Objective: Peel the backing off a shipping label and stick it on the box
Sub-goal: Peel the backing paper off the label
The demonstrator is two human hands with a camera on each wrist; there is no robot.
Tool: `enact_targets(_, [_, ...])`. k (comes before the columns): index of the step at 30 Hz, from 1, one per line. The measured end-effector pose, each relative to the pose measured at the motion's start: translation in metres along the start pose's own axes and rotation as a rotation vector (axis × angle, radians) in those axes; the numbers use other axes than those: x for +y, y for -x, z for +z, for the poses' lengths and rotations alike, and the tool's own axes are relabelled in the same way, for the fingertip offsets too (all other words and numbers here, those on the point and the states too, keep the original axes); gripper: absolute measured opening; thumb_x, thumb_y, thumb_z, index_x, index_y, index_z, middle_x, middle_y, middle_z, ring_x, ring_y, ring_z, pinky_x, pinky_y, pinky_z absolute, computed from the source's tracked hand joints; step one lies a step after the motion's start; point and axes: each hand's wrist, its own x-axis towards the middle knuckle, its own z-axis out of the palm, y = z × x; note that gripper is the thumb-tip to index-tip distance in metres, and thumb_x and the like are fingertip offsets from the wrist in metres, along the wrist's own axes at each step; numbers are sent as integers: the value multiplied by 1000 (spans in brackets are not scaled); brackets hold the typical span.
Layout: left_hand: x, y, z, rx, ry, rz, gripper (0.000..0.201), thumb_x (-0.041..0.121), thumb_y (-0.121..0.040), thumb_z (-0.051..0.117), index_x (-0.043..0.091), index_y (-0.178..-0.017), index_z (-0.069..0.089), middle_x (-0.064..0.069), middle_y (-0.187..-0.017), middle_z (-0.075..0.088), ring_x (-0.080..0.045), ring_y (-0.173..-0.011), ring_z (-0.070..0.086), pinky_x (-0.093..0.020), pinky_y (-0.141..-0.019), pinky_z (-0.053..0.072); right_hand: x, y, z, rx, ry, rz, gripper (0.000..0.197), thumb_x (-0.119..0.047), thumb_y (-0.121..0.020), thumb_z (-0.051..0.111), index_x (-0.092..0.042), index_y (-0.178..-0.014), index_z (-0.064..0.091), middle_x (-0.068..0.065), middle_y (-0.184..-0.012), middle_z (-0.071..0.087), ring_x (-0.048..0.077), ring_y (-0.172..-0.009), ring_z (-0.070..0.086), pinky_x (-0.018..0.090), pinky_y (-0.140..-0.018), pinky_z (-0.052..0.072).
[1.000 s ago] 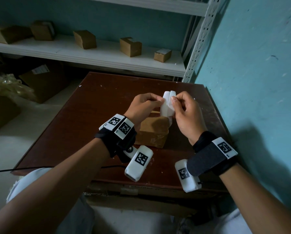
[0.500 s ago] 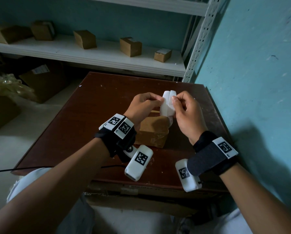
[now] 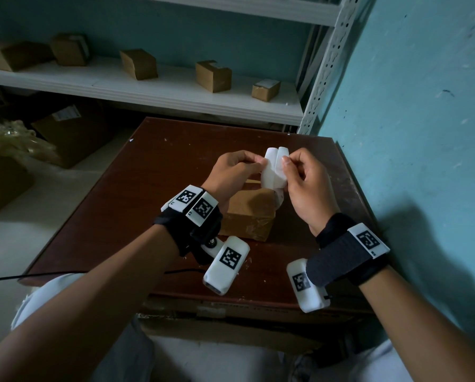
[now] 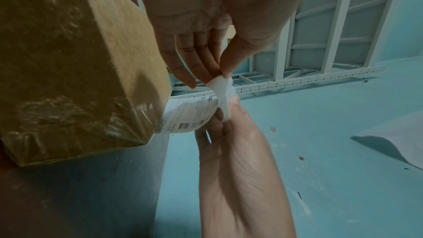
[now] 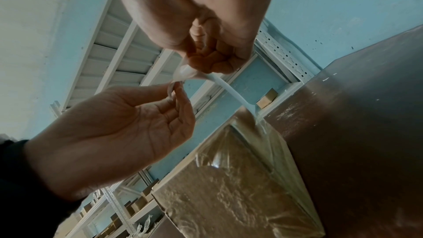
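At the centre of the head view, the left hand [image 3: 232,172] and right hand [image 3: 303,186] each pinch the top edge of the white shipping label [image 3: 272,172] between thumb and fingertips, its two layers parted there. The label hangs above the brown box [image 3: 248,217], which sits on the dark desk [image 3: 148,183].

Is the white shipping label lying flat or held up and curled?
Held up and curled. Both hands pinch the white shipping label above the brown cardboard box, its printed face bowed in the left wrist view.
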Motion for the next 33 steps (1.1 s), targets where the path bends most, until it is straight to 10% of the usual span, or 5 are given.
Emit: enact_targets(33, [1, 0, -1, 11, -3, -2, 7, 16, -93, 59, 10, -96, 64, -13, -113, 65, -23, -104, 63, -30, -77, 56, 0, 0, -1, -2, 4, 15, 20, -28, -100, 47, -10, -96, 55, -3, -86, 58, 14, -82, 59, 35, -71, 53])
